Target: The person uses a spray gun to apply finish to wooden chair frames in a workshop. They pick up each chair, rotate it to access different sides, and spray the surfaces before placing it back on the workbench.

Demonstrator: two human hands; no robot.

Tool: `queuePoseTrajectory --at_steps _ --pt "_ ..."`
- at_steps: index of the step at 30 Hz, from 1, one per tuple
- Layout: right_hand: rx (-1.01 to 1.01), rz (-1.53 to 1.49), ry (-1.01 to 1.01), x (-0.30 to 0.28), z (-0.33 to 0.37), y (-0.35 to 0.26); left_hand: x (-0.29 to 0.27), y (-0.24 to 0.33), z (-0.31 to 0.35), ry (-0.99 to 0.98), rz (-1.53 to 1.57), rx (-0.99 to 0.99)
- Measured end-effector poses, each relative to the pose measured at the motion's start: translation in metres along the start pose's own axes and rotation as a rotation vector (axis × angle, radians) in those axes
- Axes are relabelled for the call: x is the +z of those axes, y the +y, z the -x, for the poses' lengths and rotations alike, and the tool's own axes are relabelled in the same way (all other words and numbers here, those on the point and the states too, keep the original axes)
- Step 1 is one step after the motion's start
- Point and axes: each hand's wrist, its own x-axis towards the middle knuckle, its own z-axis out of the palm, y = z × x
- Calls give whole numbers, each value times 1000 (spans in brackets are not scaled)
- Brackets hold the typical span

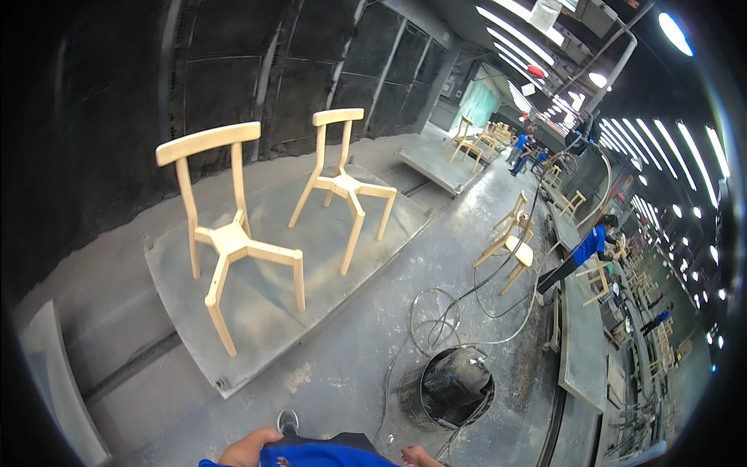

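My left hand (264, 437) is low at the bottom edge beside my dark trousers and blue top; its fingers are hidden. To the right of my body, my right hand (414, 454) shows only in part, fingers curled in; whatever it may hold is out of sight. Ahead on the left, a pale wooden chair frame (233, 240) without a seat panel stands upright on a grey platform (257, 354). Behind it is a second such chair frame (345, 184). Both hands are apart from the chairs. Near my right hand stands a dark round bucket (424, 401) with a dark container (464, 375) inside.
Coiled hoses (436, 319) lie on the floor beyond the bucket. Another platform (436, 167) with chairs is farther ahead. On the right, a person in blue (590, 245) bends by a chair at a long conveyor (583, 366). A dark panelled wall (218, 78) runs along the left.
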Motion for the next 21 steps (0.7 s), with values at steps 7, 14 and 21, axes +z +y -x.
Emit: queuePoseTrajectory --at_steps 7,14,21 --pt "2 -480 50 25 -16 -41 -48 61 -79 -204 -155 135" --pt "-107 -204 223 24 -123 -68 -119 205 -157 -47 -289 278" --pt "54 -18 64 -119 -204 -172 -175 409 -181 -48 -353 376"
